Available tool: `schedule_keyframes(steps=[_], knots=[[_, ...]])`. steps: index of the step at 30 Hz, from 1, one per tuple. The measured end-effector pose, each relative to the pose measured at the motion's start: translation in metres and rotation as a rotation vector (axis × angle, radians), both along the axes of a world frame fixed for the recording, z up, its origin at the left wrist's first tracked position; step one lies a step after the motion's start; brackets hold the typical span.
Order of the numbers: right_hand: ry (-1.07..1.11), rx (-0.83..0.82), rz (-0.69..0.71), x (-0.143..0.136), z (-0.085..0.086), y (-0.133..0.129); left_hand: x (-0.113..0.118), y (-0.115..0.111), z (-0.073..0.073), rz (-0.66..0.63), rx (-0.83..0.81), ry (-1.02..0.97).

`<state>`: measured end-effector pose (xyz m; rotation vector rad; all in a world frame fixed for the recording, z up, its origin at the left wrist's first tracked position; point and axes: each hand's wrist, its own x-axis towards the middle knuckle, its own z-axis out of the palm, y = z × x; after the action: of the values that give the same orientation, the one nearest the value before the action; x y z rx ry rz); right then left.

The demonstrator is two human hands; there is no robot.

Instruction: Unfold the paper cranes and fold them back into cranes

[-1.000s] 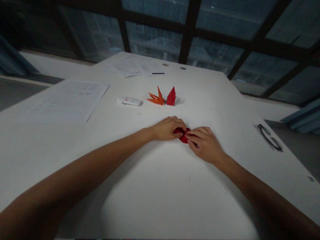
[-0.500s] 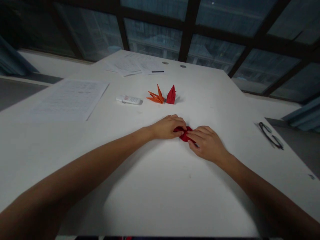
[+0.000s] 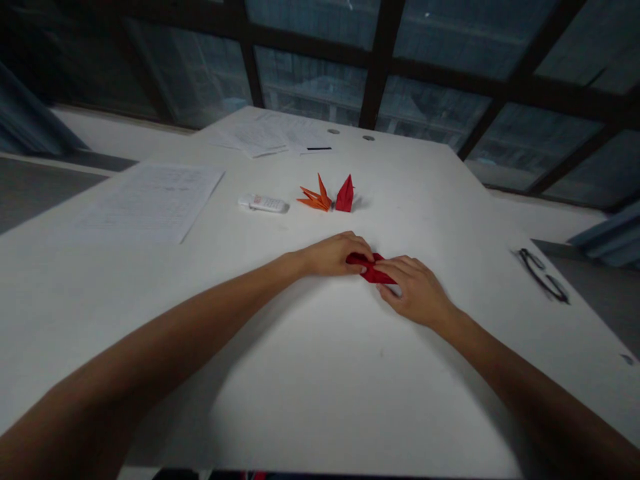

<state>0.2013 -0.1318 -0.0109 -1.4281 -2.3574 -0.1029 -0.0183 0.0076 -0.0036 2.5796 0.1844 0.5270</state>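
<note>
Red folded paper point(image 3: 373, 272) lies on the white table, partly covered by my fingers. My left hand point(image 3: 343, 255) grips its left end, thumb in front and fingers behind. From the right, my right hand point(image 3: 413, 288) has its fingers on the paper's right part, with the thumb lower and a little apart from the fingers. Behind my hands stand an orange origami crane point(image 3: 317, 198) with pointed ends and a red folded-paper piece point(image 3: 345, 195), side by side.
Left of the orange crane lies a white correction-pen-like tube point(image 3: 263, 203). Printed sheets point(image 3: 150, 200) lie at the left, more papers point(image 3: 270, 133) with a black strip point(image 3: 319, 148) farther back. Black-framed glasses point(image 3: 544, 275) rest near the table's right edge.
My right fingers have shifted slightly, showing more of the red paper's right side and a gap above the thumb. My left hand keeps its hold. The whole view has moved a little.
</note>
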Motion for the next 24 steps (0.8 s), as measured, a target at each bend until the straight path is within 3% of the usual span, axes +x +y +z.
schedule_keyframes(steps=[10, 18, 24], knots=[[0.079, -0.011, 0.002, 0.006, -0.005, 0.007, -0.018, 0.011, 0.012, 0.001, -0.227, 0.106], [0.119, -0.003, 0.010, 0.008, -0.008, 0.009, -0.016, 0.009, 0.015, 0.140, -0.069, 0.074], [0.138, -0.008, -0.008, 0.008, -0.008, 0.009, -0.014, 0.008, 0.014, 0.136, -0.045, 0.014]])
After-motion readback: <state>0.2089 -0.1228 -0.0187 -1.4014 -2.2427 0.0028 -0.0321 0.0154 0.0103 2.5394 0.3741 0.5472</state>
